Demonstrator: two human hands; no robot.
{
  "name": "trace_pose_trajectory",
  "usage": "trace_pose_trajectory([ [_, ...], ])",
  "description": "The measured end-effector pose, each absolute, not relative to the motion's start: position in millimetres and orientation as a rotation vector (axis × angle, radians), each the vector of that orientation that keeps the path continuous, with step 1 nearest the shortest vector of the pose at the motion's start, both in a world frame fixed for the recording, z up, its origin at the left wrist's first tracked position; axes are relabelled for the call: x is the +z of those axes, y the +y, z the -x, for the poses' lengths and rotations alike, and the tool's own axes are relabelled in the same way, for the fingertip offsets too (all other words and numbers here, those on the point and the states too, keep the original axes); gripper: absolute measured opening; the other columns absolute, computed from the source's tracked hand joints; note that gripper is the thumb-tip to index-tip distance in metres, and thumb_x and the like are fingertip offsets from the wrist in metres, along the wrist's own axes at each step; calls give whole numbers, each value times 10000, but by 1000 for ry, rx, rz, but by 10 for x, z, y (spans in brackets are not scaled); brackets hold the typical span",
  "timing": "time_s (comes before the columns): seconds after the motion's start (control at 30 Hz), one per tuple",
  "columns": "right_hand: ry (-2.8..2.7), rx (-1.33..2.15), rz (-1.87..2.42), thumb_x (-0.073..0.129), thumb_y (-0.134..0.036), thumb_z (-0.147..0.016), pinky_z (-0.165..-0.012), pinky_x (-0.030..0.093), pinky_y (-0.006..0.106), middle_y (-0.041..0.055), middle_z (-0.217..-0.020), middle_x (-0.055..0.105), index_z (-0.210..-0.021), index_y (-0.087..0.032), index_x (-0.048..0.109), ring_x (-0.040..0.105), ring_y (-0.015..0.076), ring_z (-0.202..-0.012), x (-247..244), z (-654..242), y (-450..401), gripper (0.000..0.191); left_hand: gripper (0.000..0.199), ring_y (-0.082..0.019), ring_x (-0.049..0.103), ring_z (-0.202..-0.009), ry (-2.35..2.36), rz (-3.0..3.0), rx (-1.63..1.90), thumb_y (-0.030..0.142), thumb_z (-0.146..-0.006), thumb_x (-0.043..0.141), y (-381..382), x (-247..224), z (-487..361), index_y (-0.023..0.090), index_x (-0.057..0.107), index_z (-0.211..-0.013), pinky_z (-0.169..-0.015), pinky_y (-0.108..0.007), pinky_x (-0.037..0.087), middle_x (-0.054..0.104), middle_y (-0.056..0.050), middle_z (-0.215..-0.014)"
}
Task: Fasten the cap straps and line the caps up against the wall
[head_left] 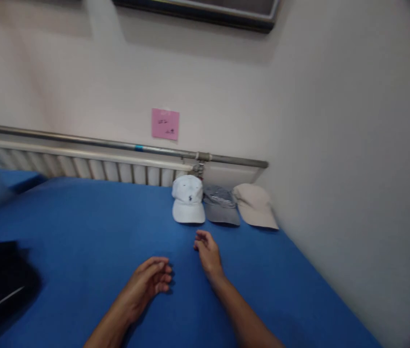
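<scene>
Three caps stand side by side at the far edge of the blue surface (92, 232): white cap (188, 200) left, grey cap (221, 207) middle, beige cap (256, 207) right by the side wall. Brims face the near side. Right hand (208, 251): just nearer than the white and grey caps, apart from both; fingers loosely bent, partly open. Left hand (151, 279): nearer and further left; fingers half curled, gap narrow. Contact with the surface: cannot tell. Dark bag-like item (2, 280), blurred, at near left. Pink note (165, 124) on far wall above pipe (110, 143).
</scene>
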State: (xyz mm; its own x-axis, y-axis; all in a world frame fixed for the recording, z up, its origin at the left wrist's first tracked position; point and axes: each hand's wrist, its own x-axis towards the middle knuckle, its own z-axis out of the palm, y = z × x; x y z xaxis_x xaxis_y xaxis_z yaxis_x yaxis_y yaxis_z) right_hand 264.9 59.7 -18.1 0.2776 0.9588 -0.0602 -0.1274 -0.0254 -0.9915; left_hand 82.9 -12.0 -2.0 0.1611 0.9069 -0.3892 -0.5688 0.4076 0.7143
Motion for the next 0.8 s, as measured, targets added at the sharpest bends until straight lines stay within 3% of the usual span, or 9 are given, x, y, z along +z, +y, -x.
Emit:
trace_pose_trajectory([
  [0.1,-1185,1072,1261,626,-281,-597,-913,470,374,44,-972,666,-792,-241,682,610,230,-970,-121,-2581,306,207,69,-154,635,-528,983,-338,1293,56,-825,589,-128,76,-724,70,635,-875,-467,-239,500,678,-97,-706],
  [0.23,-1544,973,1259,592,-389,-646,-974,436,428,97,-1036,659,-763,-222,674,596,273,-1050,-98,-2509,170,219,85,-142,636,-530,1128,-164,1595,54,-856,541,-264,113,-363,103,583,-911,-481,-240,513,655,-67,-709],
  [0.37,-1588,966,1312,567,-424,-632,-937,466,430,102,-1037,658,-790,-218,664,622,275,-996,-67,-2471,144,278,149,-139,658,-607,1183,22,1899,80,-868,562,-658,117,22,156,541,-995,-535,-257,544,642,-41,-797],
  [0.53,-1588,960,1334,555,-419,-616,-870,500,405,89,-1017,671,-782,-227,657,636,260,-942,-25,-2468,125,274,43,-130,666,-668,1164,213,2143,145,-891,580,-895,193,468,165,546,-908,-576,-258,553,627,-41,-873],
  [0.63,-1592,960,1341,547,-411,-611,-876,496,412,89,-992,676,-789,-223,669,638,258,-925,-19,-2477,110,286,108,-118,652,-612,1113,285,2219,209,-929,544,-829,271,676,167,523,-832,-525,-230,522,602,-16,-785],
  [0.8,-1560,1011,1285,569,-404,-609,-876,494,408,90,-1000,689,-756,-229,683,635,270,-963,-27,-2498,65,255,201,-51,601,-508,1055,280,2319,128,-949,480,-710,367,761,167,463,-753,-509,-147,479,562,43,-650],
])
